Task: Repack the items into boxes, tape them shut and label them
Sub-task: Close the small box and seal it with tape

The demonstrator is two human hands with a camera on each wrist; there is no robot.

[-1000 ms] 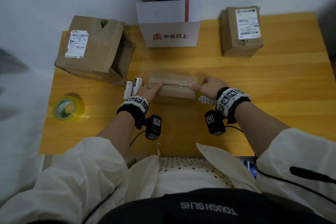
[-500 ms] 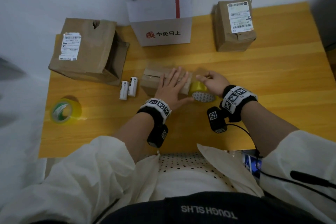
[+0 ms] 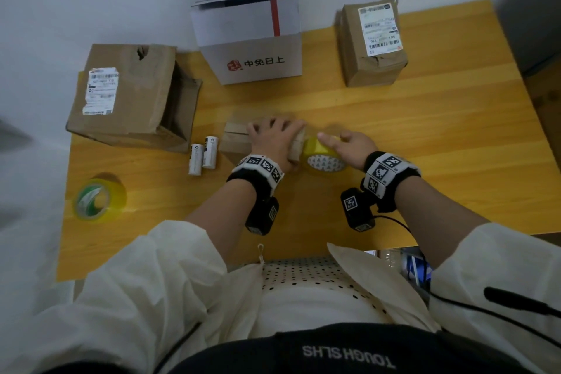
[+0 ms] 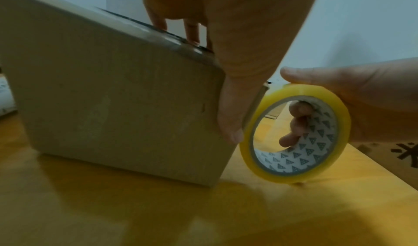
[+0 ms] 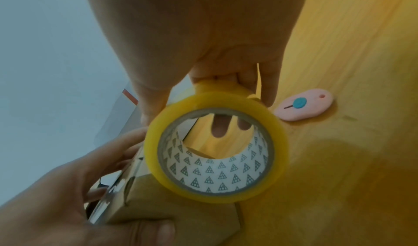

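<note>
A small brown box point(image 3: 234, 140) lies at the table's middle, with shiny tape along its top seam point(image 5: 113, 192). My left hand point(image 3: 273, 138) clasps its right end: fingers point(image 4: 192, 33) rest on the taped top and the thumb point(image 4: 230, 110) runs down the near corner. Just right of the box, my right hand point(image 3: 344, 145) grips a yellow tape roll point(image 3: 323, 156) standing on edge on the table, with fingers point(image 5: 220, 126) hooked through its core. The roll point(image 4: 294, 135) almost touches the box's end. Two white cylinders point(image 3: 202, 154) lie left of the box.
A torn brown box point(image 3: 127, 94) with an open side lies at the left, a white printed box point(image 3: 249, 45) at the back, and a labelled brown parcel point(image 3: 373, 45) at the back right. Another tape roll point(image 3: 97, 200) sits front left. A pink cutter point(image 5: 305, 106) lies beyond the held roll.
My left hand left the box's left end, swept over its top and now clasps the right end. My right hand drew the tape roll down past the box's right end to the table.
</note>
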